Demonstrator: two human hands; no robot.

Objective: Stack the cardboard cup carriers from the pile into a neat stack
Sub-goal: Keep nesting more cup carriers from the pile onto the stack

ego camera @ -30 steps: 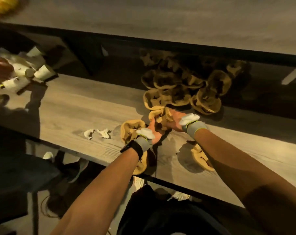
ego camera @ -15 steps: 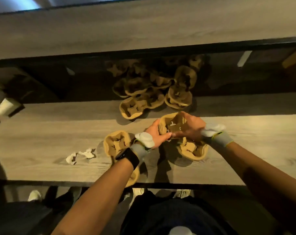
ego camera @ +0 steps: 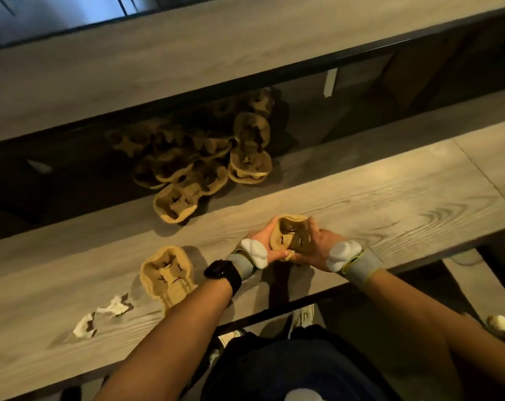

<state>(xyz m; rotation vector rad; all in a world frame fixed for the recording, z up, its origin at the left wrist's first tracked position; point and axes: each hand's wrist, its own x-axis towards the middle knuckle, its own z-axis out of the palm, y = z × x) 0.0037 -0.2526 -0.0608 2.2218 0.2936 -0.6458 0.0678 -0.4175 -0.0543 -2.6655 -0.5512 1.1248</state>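
Near the pile (ego camera: pixel 205 160), left hand (ego camera: pixel 264 241) and right hand (ego camera: pixel 315 244) pinch a carrier (ego camera: pixel 289 235) (squeeze harder and it could crumple).

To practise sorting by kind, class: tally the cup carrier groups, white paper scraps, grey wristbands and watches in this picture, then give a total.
Cup carrier groups: 3 (loose pile, near stack, held carrier)
White paper scraps: 2
Grey wristbands: 2
Black watch: 1
Total: 8
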